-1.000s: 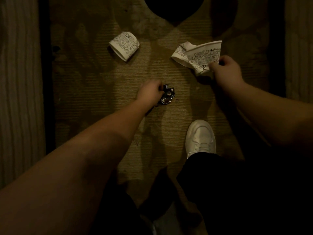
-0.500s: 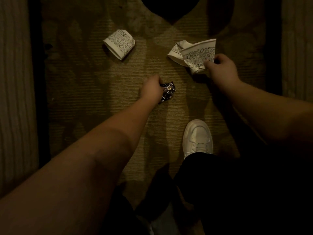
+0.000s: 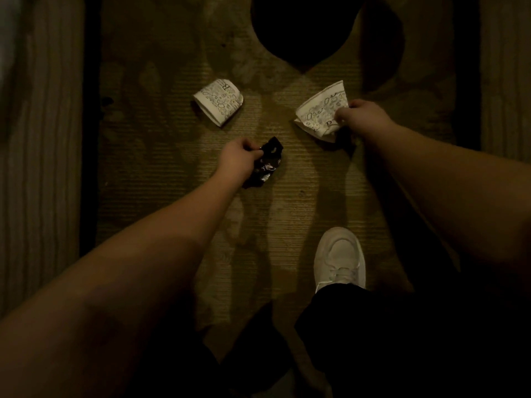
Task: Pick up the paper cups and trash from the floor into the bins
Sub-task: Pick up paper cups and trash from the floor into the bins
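Crushed paper cup [image 3: 320, 110] at right of centre, pinched at its near edge by the right hand [image 3: 363, 117], fingers curled onto the printed wall. Whether lifted clear of the floor [image 3: 301, 193] or resting on it: cannot tell in this dim light. Dark crumpled wrapper [image 3: 265, 162] at centre of frame, clamped in the left hand [image 3: 237, 160], fingers bent around its near side; foil folds poking out beyond the fingers toward the upper right. Second flattened paper cup [image 3: 219, 101] lying alone on the floor, upper left of centre, apart from both hands.

Step in hand, by the look of it: securing both pieces before rising. Best done by closing more of each grip round the bulk rather than an edge. Paper wall already creased, so likely to fold or slip from a fingertip pinch. Wrapper light and springy, likely to uncurl if loosely held. Worth tucking one piece into the palm to free fingers for the remaining cup, sparing a second bend.

No bin identifiable in frame; dark rounded shape [image 3: 301, 27] at top centre too dim to name. White shoe [image 3: 339, 258] planted at lower right, well short of the litter.
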